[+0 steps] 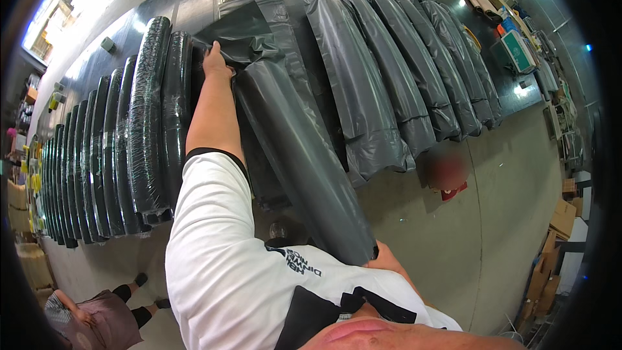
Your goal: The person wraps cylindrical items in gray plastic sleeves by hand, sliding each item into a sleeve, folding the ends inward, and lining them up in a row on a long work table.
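Roll [304, 162] partly hides right grip [385, 257]; left grip [217, 63] touches film [243, 31].

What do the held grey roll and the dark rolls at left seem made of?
Long grey cylindrical roll: apparently satin plastic film outside, given soft sheen and creased top; core hidden.
Dark cylindrical film-wrapped rolls: probably glossy clear plastic outside, judging by wrinkled highlights; material beneath uncertain.

Green box [518, 52] at upper right, cardboard boxes [563, 218] at lower right, person [103, 321] at lower left.
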`<state>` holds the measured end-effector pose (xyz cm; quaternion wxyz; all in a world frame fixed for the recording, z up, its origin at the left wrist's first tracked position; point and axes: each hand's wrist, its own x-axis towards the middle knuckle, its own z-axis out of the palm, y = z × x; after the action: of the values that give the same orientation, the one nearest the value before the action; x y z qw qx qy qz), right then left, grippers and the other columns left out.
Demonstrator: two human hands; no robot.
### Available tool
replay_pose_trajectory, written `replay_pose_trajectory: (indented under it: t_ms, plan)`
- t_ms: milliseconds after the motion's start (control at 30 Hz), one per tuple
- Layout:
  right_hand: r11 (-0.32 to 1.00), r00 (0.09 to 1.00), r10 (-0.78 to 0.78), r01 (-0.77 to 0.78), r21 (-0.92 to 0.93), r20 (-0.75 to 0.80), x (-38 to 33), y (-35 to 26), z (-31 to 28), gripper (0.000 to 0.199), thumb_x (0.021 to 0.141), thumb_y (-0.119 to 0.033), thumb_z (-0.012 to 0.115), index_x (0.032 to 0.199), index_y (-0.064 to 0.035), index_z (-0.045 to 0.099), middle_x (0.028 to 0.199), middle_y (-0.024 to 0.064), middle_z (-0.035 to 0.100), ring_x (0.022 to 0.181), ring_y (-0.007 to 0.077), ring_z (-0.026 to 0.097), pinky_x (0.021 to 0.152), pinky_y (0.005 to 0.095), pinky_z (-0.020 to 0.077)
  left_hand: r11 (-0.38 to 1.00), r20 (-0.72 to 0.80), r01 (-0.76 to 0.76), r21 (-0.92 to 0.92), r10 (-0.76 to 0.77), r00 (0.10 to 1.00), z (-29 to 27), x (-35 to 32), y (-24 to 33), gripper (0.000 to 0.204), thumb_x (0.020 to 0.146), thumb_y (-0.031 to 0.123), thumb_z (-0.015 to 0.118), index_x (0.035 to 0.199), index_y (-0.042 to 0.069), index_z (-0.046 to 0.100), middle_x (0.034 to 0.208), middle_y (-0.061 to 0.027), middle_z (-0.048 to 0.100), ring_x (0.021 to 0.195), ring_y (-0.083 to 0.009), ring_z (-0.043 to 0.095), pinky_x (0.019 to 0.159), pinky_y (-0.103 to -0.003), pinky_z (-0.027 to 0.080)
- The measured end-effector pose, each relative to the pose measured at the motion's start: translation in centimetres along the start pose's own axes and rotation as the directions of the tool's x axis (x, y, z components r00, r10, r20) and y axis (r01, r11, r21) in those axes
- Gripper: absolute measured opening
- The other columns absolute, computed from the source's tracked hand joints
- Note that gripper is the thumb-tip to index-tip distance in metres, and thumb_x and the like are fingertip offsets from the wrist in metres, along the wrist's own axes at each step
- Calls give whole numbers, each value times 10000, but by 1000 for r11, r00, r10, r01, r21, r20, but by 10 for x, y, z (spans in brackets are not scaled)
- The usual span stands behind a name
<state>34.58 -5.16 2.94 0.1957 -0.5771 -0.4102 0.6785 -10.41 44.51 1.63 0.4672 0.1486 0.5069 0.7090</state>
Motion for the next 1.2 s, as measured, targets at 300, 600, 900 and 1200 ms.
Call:
replay_pose_trajectory:
  t_ms: [300, 600, 900, 1200]
  plan:
    - [867, 969, -83, 186, 461, -234, 77, -61, 47, 613, 763, -183, 766, 1281, 36, 521, 1076, 131, 630, 956, 214, 603, 903, 357, 476, 757, 261, 244, 606, -479, 838, -44, -302, -11, 740, 869, 376, 675, 1423, 48, 312, 1347, -140, 500, 1215, -307, 491, 988, -524, 399]
    - [993, 973, 74, -92, 74, 218, 47, 24, 49, 415, 868, -156, 673, 1220, 45, 586, 1129, 141, 657, 1014, 191, 626, 873, 349, 508, 549, 468, 51, 834, -754, 460, -145, -428, -49, 476, 834, 165, 677, 1239, -44, 539, 1157, -139, 635, 1056, -213, 603, 884, -342, 485]
    - [932, 896, -333, 360, 43, -294, 102, -28, 89, 154, 842, -64, 549, 812, 20, 674, 730, 97, 653, 642, 216, 615, 621, 348, 507, 323, 390, -218, 921, -726, 567, -139, -445, -50, 289, 852, 257, 653, 909, -26, 678, 840, -184, 696, 785, -305, 672, 705, -394, 499]
    - [662, 697, -681, 454, -596, -224, 164, -70, 118, 118, 825, -111, 584, 822, -44, 681, 745, 88, 650, 701, 243, 620, 657, 369, 511, 302, 351, -181, 936, -764, 542, -150, -448, -27, 293, 877, 281, 655, 888, -10, 691, 804, -138, 699, 754, -231, 654, 705, -363, 500]
